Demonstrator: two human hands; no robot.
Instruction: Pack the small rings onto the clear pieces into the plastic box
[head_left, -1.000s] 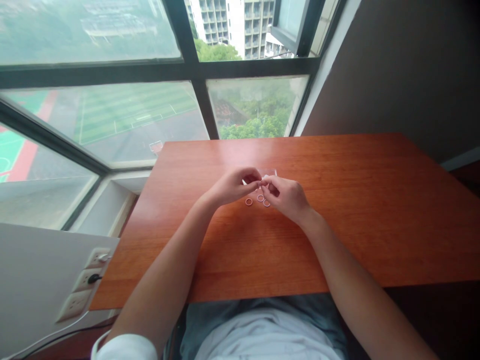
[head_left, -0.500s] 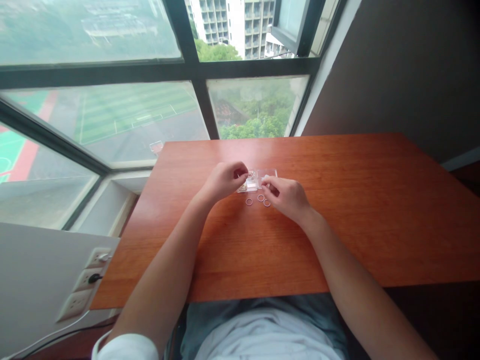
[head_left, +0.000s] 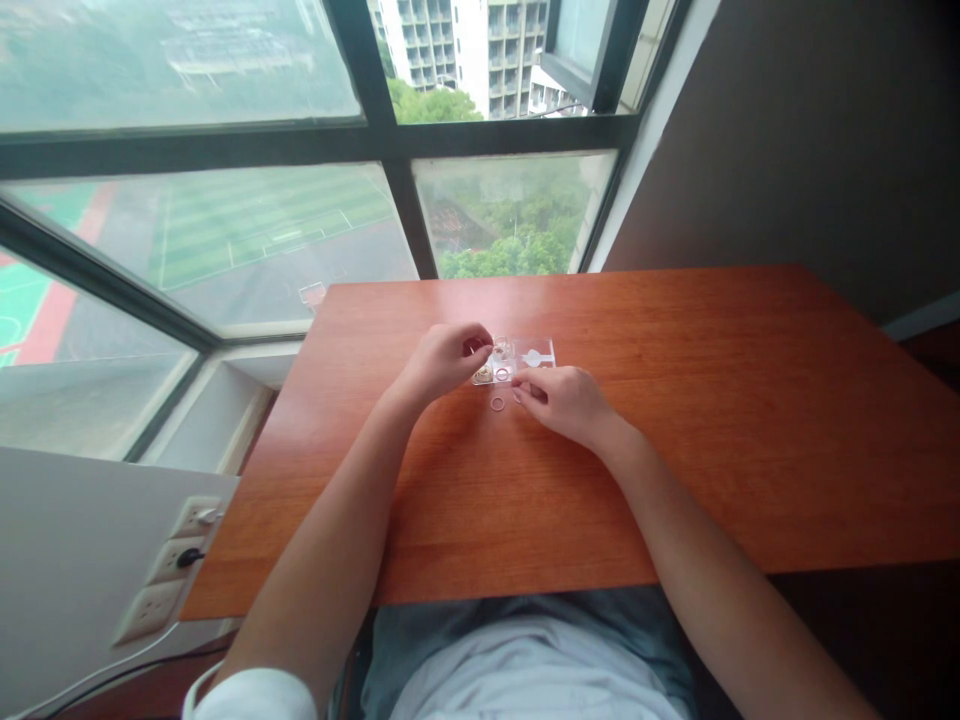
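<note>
A small clear plastic box point(head_left: 504, 383) lies with its lid point(head_left: 545, 347) folded out to the right on the wooden table. Pale ring-like pieces point(head_left: 482, 374) fill its front-left compartment, and one ring point(head_left: 502, 374) lies in the compartment beside it. My left hand point(head_left: 452, 357) is curled at the box's left side, thumb and fingers pinched on its edge. My right hand point(head_left: 568, 402) is just in front of the box, thumb and forefinger slightly apart with nothing visible between them. A loose ring point(head_left: 497, 404) lies on the table; another ring point(head_left: 517, 397) is partly hidden under my right fingertips.
The reddish wooden table point(head_left: 750, 420) extends to both sides, its near edge close to my body. Beyond its far edge are large windows with dark frames point(head_left: 405, 215). Wall sockets point(head_left: 169, 560) with plugs and cables sit low at the left.
My right hand has moved left and toward me, from over the lid to the loose rings. A ring now shows in the compartment that looked bare before. My left hand stays nearly still.
</note>
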